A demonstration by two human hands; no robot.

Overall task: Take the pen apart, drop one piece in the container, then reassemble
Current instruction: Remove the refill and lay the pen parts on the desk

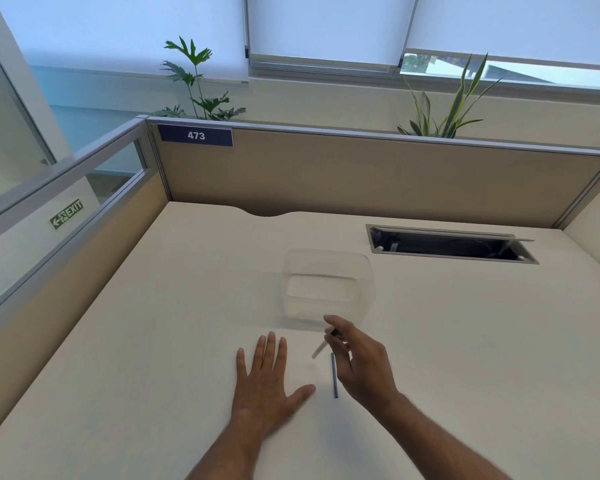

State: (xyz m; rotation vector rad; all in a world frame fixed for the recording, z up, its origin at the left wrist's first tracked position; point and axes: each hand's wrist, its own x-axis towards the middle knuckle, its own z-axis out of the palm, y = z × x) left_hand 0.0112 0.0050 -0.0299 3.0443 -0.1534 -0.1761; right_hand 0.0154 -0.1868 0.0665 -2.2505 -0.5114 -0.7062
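Note:
A clear plastic container (329, 289) stands on the white desk ahead of my hands, and I see nothing inside it. My right hand (361, 362) hovers just in front of the container's near wall and pinches a pale pen piece with a dark tip (321, 348), which slants down to the left. A thin dark blue pen piece (334, 375) lies on the desk beside my right hand, pointing away from me. My left hand (267, 379) rests flat on the desk with fingers spread, holding nothing.
An open cable hatch (451, 244) is sunk into the desk at the back right. Beige partition walls (361, 174) close off the back and left sides. Plants stand behind the partition.

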